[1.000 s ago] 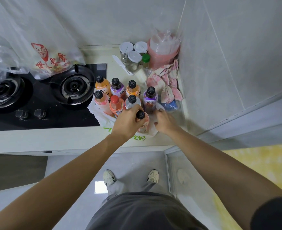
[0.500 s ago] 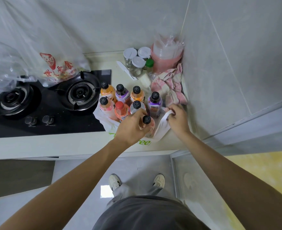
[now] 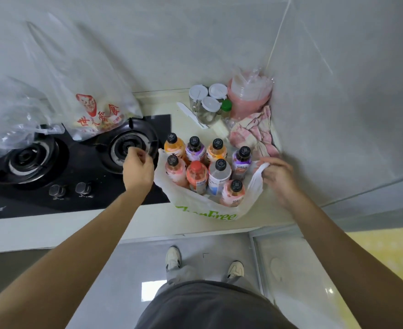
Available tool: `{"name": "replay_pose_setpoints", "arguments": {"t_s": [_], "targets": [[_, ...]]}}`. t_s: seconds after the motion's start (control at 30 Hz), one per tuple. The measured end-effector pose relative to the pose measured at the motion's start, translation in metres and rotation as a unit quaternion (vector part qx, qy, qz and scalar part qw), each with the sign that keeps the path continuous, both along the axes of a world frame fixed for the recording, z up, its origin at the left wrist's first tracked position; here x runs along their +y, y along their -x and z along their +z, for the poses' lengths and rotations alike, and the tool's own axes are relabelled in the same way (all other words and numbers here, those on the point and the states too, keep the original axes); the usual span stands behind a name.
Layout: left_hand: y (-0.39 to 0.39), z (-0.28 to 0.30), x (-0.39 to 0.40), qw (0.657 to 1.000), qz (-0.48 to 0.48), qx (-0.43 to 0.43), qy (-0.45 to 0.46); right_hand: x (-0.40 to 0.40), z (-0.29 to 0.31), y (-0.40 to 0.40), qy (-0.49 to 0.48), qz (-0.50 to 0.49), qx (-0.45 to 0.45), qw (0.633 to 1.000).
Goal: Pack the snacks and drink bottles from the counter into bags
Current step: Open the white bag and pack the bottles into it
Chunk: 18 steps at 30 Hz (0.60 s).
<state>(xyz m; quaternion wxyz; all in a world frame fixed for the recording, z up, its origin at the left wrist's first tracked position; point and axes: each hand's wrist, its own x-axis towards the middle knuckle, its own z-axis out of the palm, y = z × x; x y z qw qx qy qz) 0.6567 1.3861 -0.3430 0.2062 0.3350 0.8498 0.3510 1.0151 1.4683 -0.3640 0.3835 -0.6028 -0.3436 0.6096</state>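
Several drink bottles with black caps, and one with a red cap (image 3: 196, 174), stand packed together in a white plastic bag with green lettering (image 3: 191, 205) on the counter's right end. The nearest pink bottle (image 3: 233, 193) stands at the bag's front. My right hand (image 3: 277, 179) grips the bag's right handle and holds it up. My left hand (image 3: 137, 167) hovers over the stove just left of the bag's rim, its fingers loosely curled and holding nothing. I cannot tell whether the back row of bottles is inside the bag.
A black two-burner gas stove (image 3: 53, 186) fills the counter's left side. A clear bag with red print (image 3: 96, 115) and another clear bag (image 3: 5, 119) lie on it. White-lidded jars (image 3: 208, 105), a pink bagged container (image 3: 250, 96) and a pink cloth (image 3: 255, 134) crowd the back corner by the wall.
My left hand let go of the front pink bottle and moved left over the stove. My right hand took the bag's right handle and lifted it outward.
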Motion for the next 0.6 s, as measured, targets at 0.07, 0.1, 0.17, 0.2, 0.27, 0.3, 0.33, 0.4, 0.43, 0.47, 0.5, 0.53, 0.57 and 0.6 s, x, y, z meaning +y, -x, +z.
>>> {"name": "replay_pose_setpoints", "arguments": {"t_s": [0.07,0.1,0.17,0.2,0.27,0.3,0.33,0.4,0.43,0.47,0.5,0.53,0.57,0.6], "targets": [[0.03,-0.018,0.01,0.994,0.002,-0.067,0.082,0.002,0.003,0.002,0.023,-0.003,0.005,1.0],[0.041,-0.027,0.015,0.989,-0.016,-0.091,0.117,0.002,0.003,0.004,0.026,-0.002,-0.003,1.0],[0.057,-0.045,0.027,0.978,-0.061,-0.117,0.162,0.003,0.007,0.008,0.018,-0.008,-0.027,0.999],[0.06,-0.051,0.035,0.973,-0.078,-0.124,0.177,0.002,0.011,0.011,0.008,-0.013,-0.038,0.999],[0.062,-0.056,0.051,0.971,-0.1,-0.138,0.167,0.0,0.017,0.016,-0.001,-0.026,-0.05,0.998],[0.061,-0.057,0.06,0.972,-0.105,-0.14,0.156,-0.001,0.02,0.019,0.001,-0.035,-0.054,0.998],[0.057,-0.053,0.067,0.974,-0.113,-0.129,0.147,-0.001,0.021,0.021,0.005,-0.045,-0.059,0.997],[0.05,-0.053,0.081,0.979,-0.129,-0.077,0.136,-0.001,0.021,0.024,0.013,-0.06,-0.057,0.997],[0.047,-0.053,0.086,0.979,-0.135,-0.056,0.141,-0.001,0.022,0.027,0.015,-0.062,-0.056,0.996],[0.042,-0.049,0.089,0.977,-0.14,-0.045,0.153,-0.001,0.022,0.028,0.012,-0.062,-0.059,0.996],[0.04,-0.051,0.092,0.975,-0.141,-0.043,0.167,-0.001,0.023,0.031,0.006,-0.064,-0.063,0.996],[0.04,-0.052,0.095,0.971,-0.14,-0.05,0.185,0.0,0.024,0.033,0.0,-0.068,-0.064,0.996],[0.04,-0.055,0.098,0.969,-0.142,-0.058,0.195,0.0,0.025,0.035,-0.004,-0.067,-0.066,0.996],[0.041,-0.055,0.1,0.966,-0.139,-0.077,0.202,0.001,0.027,0.037,-0.006,-0.061,-0.066,0.996]]}}
